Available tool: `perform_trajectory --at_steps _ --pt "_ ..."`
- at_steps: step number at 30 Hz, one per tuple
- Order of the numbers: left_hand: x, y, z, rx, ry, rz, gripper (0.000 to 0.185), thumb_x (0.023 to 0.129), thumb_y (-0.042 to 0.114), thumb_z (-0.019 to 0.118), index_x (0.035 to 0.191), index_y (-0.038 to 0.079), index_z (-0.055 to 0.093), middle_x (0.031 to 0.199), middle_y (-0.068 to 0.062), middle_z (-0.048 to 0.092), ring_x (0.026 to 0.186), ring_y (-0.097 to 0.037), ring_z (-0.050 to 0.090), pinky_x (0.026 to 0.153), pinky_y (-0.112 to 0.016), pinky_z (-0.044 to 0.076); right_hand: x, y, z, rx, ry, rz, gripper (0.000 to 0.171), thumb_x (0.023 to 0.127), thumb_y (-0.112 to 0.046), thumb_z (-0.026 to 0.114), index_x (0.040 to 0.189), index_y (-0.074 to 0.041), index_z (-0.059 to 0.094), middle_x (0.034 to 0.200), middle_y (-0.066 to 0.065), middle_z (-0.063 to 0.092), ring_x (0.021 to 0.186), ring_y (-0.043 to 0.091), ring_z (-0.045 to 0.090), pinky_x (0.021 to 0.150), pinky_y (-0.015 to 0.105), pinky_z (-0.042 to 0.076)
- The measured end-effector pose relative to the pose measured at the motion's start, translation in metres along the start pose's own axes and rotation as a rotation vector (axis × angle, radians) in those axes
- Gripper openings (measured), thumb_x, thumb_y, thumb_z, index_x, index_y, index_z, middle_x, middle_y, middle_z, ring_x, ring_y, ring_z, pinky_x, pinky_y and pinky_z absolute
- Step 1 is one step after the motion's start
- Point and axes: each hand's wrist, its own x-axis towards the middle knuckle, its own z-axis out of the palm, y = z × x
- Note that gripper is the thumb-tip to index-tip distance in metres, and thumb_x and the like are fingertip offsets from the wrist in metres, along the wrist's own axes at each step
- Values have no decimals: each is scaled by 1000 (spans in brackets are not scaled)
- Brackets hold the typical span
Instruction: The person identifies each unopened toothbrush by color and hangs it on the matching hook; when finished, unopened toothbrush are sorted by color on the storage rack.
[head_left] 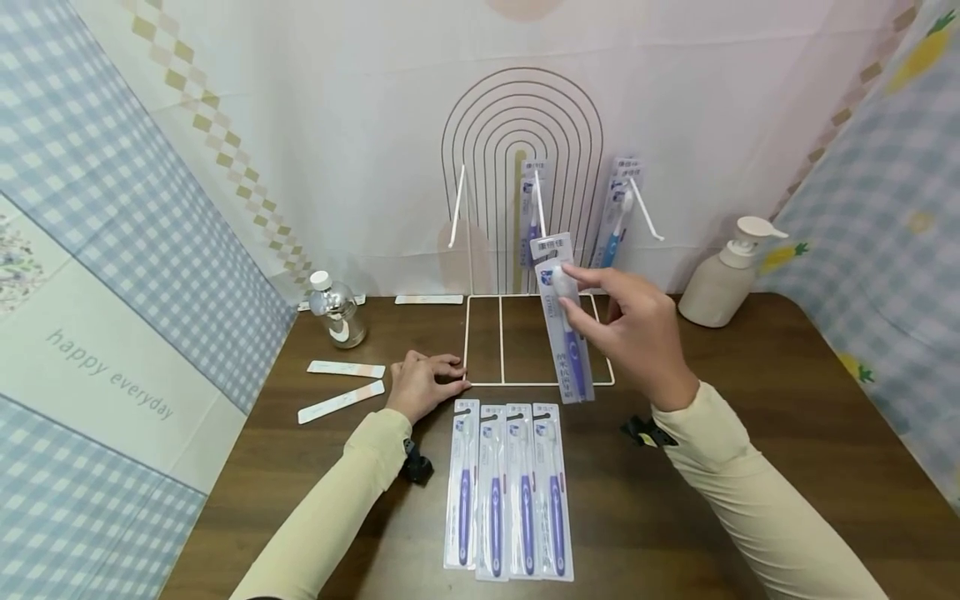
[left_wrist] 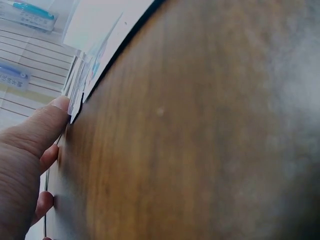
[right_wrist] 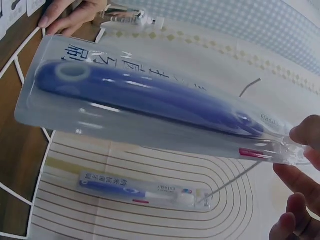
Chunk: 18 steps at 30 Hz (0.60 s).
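Note:
My right hand (head_left: 630, 325) pinches a packaged toothbrush (head_left: 573, 358) between thumb and fingers near its brush head. The purple-handled pack hangs tilted over the white wire rack (head_left: 501, 340), its card top by the tip of the middle hook (head_left: 541, 208). Another purple toothbrush pack (right_wrist: 112, 187) hangs on that hook behind it. My left hand (head_left: 422, 383) rests at the rack's front left corner, fingers and thumb touching the wire. Several packaged purple toothbrushes (head_left: 527, 500) lie side by side on the table in front of the rack.
The left hook (head_left: 456, 207) is bare; blue toothbrush packs (head_left: 615, 217) hang on the right one. A clear bottle (head_left: 339, 312) and thin paper strips (head_left: 345, 369) lie to the left. A pump bottle (head_left: 718, 283) stands at the right, before a hanging cloth.

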Motion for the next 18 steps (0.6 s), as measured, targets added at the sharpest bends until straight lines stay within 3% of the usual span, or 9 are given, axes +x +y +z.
perform_trajectory --at_steps 11,18 --pt "-1 0 2 -7 24 13 24 90 44 85 110 30 86 136 17 70 107 -19 51 98 -53 31 4 4 19 -25 15 65 38 86 -9 87 123 -9 80 95 8 80 59 16 50 60 24 37" --pt "-2 0 1 -5 27 15 24 89 44 85 109 30 86 135 17 70 106 -19 51 98 -53 31 22 31 50 69 13 207 36 88 -9 87 123 -7 78 103 12 80 45 9 40 46 18 32"
